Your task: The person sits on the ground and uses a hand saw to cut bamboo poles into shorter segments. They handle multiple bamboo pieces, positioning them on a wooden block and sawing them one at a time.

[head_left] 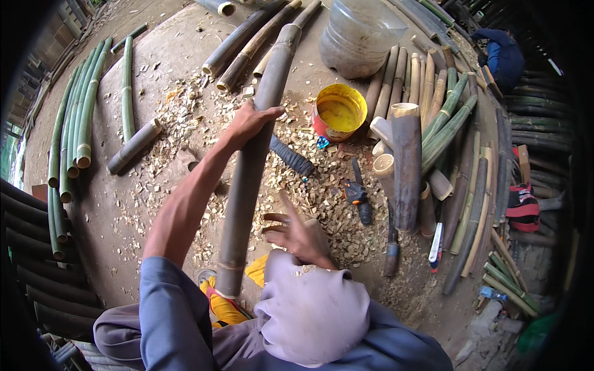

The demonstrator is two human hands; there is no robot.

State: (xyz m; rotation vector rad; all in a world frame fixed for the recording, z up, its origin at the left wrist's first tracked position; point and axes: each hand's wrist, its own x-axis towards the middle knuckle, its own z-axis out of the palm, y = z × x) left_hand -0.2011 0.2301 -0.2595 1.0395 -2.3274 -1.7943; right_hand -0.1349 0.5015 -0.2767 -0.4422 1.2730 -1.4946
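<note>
My left hand (252, 123) is wrapped round the upper part of a thick, dark bamboo pole (247, 191). The pole slants from the far middle down to beside my knee, its lower end close to my foot in a yellow sock (226, 306). My right hand (302, 240) is just right of the pole, apart from it, with fingers spread and nothing seen in them. Lilac-grey cloth (315, 309) hides much of my right forearm. A black ribbed length (291, 157) and a black-and-orange tool (355, 191) lie on the chips beyond my right hand.
Wood chips (334, 232) cover the ground. A yellow-lined bucket (339, 112) and cut clear plastic container (356, 40) stand ahead. Bamboo pieces (406, 167) crowd the right; green poles (83, 117) lie left. A white-handled tool (436, 243) is at right. Another person (502, 59) is far right.
</note>
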